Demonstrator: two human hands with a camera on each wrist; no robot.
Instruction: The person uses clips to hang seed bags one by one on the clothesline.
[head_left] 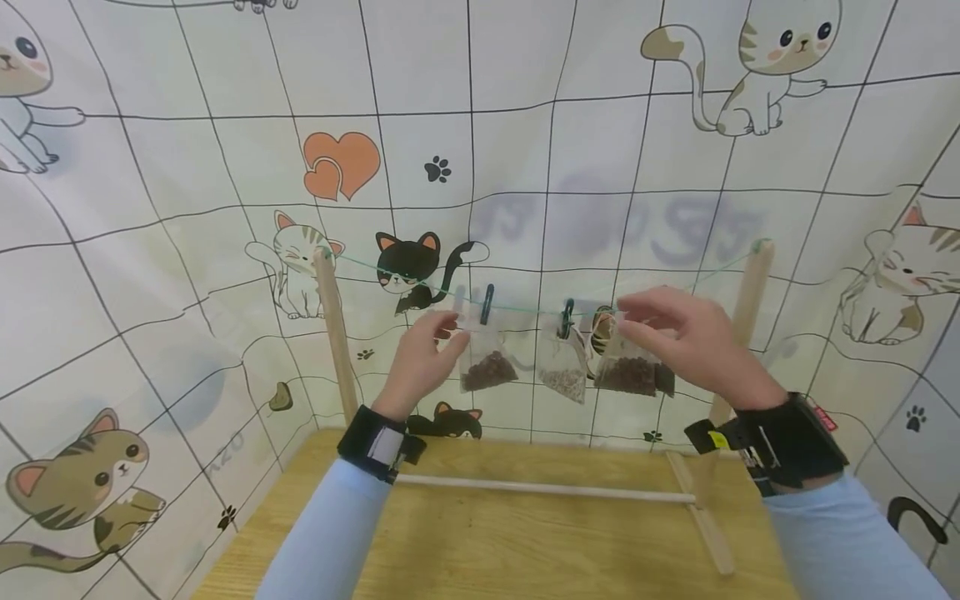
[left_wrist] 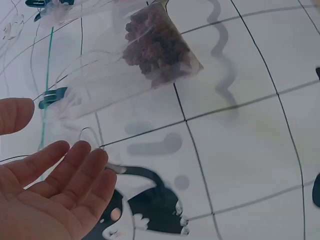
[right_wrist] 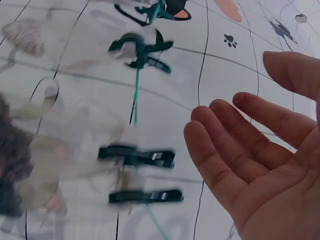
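Small sheer bags hang from a thin green line (head_left: 525, 310), held by dark green clips. Reddish-brown pieces fill the left bag (head_left: 489, 372); its clip (head_left: 487, 305) sits on the line. Beside it, a bag with pale bits (head_left: 562, 379) hangs from another clip (head_left: 566, 318). Farther right hangs a bag with dark brown contents (head_left: 628, 377), a dark-filled one partly behind it. My left hand (head_left: 426, 357) is left of the first bag, thumb and fingers apart, holding nothing. Near the two clips (right_wrist: 137, 156) of the right bags, my right hand (right_wrist: 260, 160) has its fingers extended and holds nothing.
Two wooden posts (head_left: 335, 333) (head_left: 752, 292) carry the line's ends. A white rod (head_left: 547, 487) runs low across the wooden table (head_left: 525, 550), meeting a wooden foot (head_left: 708, 529) on the right. Cat-print cloth (head_left: 510, 158) hangs behind and at the sides.
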